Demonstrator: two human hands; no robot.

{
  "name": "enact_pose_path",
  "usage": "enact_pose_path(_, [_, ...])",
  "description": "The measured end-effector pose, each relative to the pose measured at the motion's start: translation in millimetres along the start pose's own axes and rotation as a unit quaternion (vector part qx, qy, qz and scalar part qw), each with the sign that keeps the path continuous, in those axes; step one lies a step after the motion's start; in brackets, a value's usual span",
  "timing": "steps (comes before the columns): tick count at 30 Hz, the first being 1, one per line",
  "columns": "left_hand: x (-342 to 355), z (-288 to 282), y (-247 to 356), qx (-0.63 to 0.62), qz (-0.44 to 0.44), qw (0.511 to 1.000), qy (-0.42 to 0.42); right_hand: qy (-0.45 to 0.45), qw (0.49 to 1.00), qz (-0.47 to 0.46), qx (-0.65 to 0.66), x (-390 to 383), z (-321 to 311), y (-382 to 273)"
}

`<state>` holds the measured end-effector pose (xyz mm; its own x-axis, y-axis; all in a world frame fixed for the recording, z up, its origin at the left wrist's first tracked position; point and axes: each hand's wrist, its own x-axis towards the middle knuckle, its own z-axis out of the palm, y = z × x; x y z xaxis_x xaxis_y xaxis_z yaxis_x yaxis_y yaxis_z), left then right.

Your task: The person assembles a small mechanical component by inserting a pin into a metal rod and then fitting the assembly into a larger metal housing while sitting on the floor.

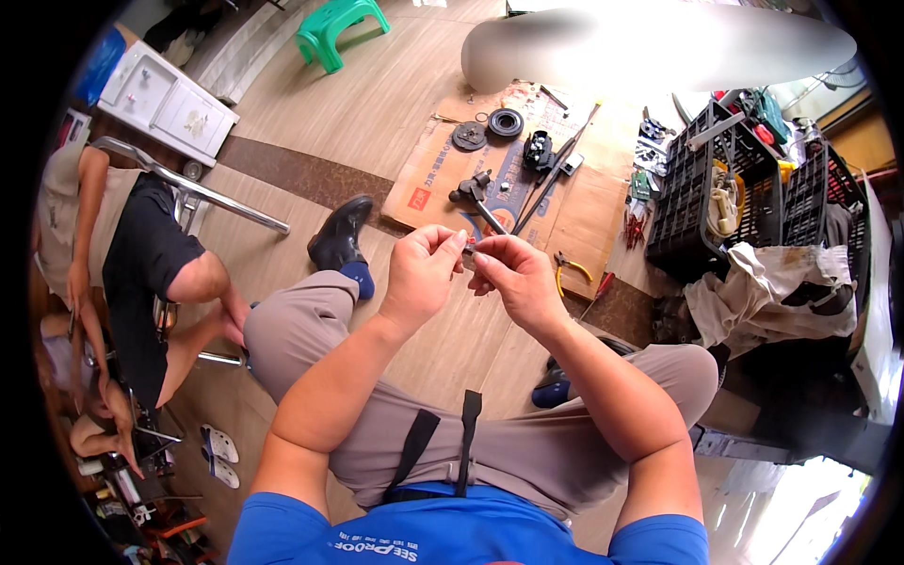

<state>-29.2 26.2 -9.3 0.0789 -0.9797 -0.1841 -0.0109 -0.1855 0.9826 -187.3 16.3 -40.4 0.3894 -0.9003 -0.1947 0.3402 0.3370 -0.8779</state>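
My left hand (421,278) and my right hand (520,284) meet in front of my knees, raised above the floor. Thumb and fingers of both pinch a small part with a bit of red (470,243); it is too small and too covered by fingertips to tell its kind. Beyond the hands a flattened cardboard sheet (428,174) lies on the floor. On it rest a black ring-shaped part (506,122), a grey disc (469,136), a black block-like part (538,151), a dark jointed part with a rod (476,188) and a long thin dark rod (551,179).
Yellow-handled pliers (573,271) and a red-handled screwdriver (599,290) lie at the right. Black crates (686,188) of tools and a pale cloth (753,299) stand farther right. A green stool (341,30) is at the back. Another person (151,254) sits at the left.
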Motion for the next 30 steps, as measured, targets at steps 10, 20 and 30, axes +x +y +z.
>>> enact_pose_path(10, [1,4,-7,-0.006,-0.006,1.000,0.002,0.060,0.962,-0.119,-0.238,-7,4,0])
enact_pose_path(20, [2,-2,-7,-0.073,-0.059,0.995,-0.030,0.073,0.926,-0.157,-0.335,-9,4,-14])
enact_pose_path(30, [2,-1,-9,-0.081,-0.069,0.994,-0.029,0.057,0.923,-0.164,-0.343,-8,3,-13])
